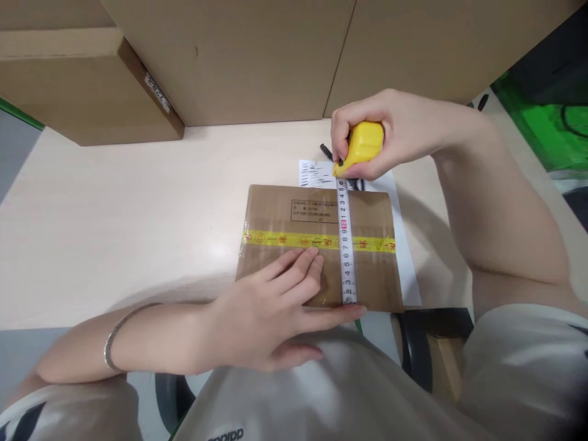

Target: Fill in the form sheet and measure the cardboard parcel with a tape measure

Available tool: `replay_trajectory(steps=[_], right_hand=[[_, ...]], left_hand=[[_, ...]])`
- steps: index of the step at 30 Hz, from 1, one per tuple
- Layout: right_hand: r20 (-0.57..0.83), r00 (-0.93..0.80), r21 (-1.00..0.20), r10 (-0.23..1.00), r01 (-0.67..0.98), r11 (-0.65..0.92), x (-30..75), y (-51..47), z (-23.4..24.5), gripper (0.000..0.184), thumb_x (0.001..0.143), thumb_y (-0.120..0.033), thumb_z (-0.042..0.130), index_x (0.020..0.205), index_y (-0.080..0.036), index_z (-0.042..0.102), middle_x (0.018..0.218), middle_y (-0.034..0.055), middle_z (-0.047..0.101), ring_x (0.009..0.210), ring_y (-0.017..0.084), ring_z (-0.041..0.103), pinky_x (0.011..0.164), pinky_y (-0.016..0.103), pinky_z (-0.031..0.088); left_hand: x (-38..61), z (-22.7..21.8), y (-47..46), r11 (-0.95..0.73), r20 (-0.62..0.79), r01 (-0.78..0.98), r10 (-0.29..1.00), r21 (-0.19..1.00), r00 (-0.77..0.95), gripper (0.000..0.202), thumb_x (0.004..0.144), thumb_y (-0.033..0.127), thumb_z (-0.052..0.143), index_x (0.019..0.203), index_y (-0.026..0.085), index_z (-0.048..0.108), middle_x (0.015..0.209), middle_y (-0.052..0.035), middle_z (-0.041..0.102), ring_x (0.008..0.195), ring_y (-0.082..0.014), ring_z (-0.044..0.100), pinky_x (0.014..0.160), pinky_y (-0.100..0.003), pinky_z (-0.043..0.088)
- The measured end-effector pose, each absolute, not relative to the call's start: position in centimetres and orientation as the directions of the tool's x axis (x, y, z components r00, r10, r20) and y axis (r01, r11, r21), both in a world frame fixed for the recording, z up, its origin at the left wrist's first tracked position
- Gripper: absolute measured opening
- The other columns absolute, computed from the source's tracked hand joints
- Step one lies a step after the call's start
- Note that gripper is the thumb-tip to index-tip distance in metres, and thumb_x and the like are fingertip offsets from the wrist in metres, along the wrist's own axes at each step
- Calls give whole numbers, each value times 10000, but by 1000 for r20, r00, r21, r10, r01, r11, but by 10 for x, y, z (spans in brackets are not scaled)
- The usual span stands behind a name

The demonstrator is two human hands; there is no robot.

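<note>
A brown cardboard box (pixel 285 278) lies at the table's near edge, crossed by yellow tape with red marks (pixel 271 239). My right hand (pixel 381 131) is closed around a yellow tape measure (pixel 366 144) just beyond the box's far edge. Its white blade (pixel 345 251) runs straight over the box top to the near edge. My left hand (pixel 271 312) lies over the box's near side, fingers apart and three fingertips on the cardboard. Its index finger stretches along the near edge, by the blade's end.
White paper with printed lines (pixel 310 173) sticks out from under the box, and a black pen (pixel 326 151) lies beyond. Large cardboard boxes (pixel 248 61) stand along the back. Another box (pixel 82 92) leans at the left. A chair armrest (pixel 416 349) shows below the table (pixel 138 202).
</note>
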State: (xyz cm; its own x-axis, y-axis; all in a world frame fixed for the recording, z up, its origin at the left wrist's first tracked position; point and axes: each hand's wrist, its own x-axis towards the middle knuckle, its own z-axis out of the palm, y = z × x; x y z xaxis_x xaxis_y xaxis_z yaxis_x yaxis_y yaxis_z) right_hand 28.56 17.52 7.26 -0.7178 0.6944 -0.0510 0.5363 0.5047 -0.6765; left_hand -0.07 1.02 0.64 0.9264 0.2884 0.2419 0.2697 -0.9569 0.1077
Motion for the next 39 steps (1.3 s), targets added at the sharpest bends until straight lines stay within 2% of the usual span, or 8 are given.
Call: replay_trajectory(steps=[4, 12, 16, 21, 27, 31, 36, 39], right_hand=[[-40, -785, -703, 618, 461, 541, 284, 178, 68, 156, 787, -182, 802, 816, -203, 650, 820, -92, 677, 755, 46, 584, 647, 192, 454], [61, -824, -544, 564, 446, 711, 277, 161, 72, 142, 783, -220, 768, 804, -232, 628, 814, -62, 616, 723, 87, 501, 633, 274, 398], [125, -809, -472, 574, 460, 752, 278, 138, 83, 114, 807, -246, 728, 834, -275, 621, 836, -30, 665, 736, 131, 571, 640, 333, 435], [150, -810, -532, 567, 417, 737, 283, 92, 81, 166, 796, -215, 724, 892, -268, 600, 825, -17, 666, 697, 143, 579, 620, 322, 458], [186, -853, -514, 488, 339, 788, 281, 42, 59, 241, 749, -245, 777, 950, -250, 645, 883, -6, 683, 716, 149, 598, 622, 294, 485], [215, -870, -633, 443, 222, 742, 281, 21, 53, 319, 700, -304, 808, 975, -262, 652, 869, -11, 712, 662, 156, 608, 569, 303, 508], [205, -594, -829, 778, 317, 460, 311, 26, 50, 374, 761, -261, 776, 1133, -293, 760, 1077, 38, 798, 892, 218, 751, 702, 321, 593], [118, -232, -943, 965, 278, 182, 332, 43, 44, 277, 865, -402, 750, 1093, -284, 854, 1157, 73, 831, 806, 215, 742, 607, 313, 551]], left_hand=[[1, 7, 11, -954, 251, 277, 298, 117, 921, 677, 1041, 651, 560, 1631, 324, 514, 1404, -167, 677, 1415, -379, 612, 1233, -527, 439], [1, 5, 11, -954, 269, 281, 298, 104, 916, 684, 1035, 678, 558, 1620, 323, 529, 1396, -168, 680, 1384, -376, 625, 1218, -533, 452], [2, 5, 10, -955, 277, 278, 296, 103, 914, 689, 1035, 681, 557, 1621, 319, 529, 1378, -167, 684, 1380, -379, 626, 1229, -553, 448], [1, 7, 13, -961, 301, 250, 274, 116, 914, 633, 1034, 674, 575, 1576, 346, 558, 1373, -174, 675, 1384, -400, 619, 1181, -593, 516], [-3, -3, 17, -964, 456, 133, 228, 231, 860, 483, 1073, 608, 522, 1185, 148, 618, 1268, -267, 689, 1398, -439, 625, 1166, -703, 557], [-2, -1, 19, -893, 514, 115, 350, 434, 783, 413, 1082, 540, 559, 1232, 156, 542, 1186, -203, 717, 1342, -375, 701, 1138, -610, 636], [-13, 7, 30, -746, 588, 91, 587, 659, 556, 400, 1012, 279, 695, 1380, 215, 549, 1293, -133, 720, 1412, -302, 665, 1237, -555, 574], [-28, -1, 48, -521, 460, 196, 840, 831, 286, 348, 1020, 338, 708, 1349, 258, 632, 1370, -92, 718, 1382, -283, 680, 1282, -565, 518]])
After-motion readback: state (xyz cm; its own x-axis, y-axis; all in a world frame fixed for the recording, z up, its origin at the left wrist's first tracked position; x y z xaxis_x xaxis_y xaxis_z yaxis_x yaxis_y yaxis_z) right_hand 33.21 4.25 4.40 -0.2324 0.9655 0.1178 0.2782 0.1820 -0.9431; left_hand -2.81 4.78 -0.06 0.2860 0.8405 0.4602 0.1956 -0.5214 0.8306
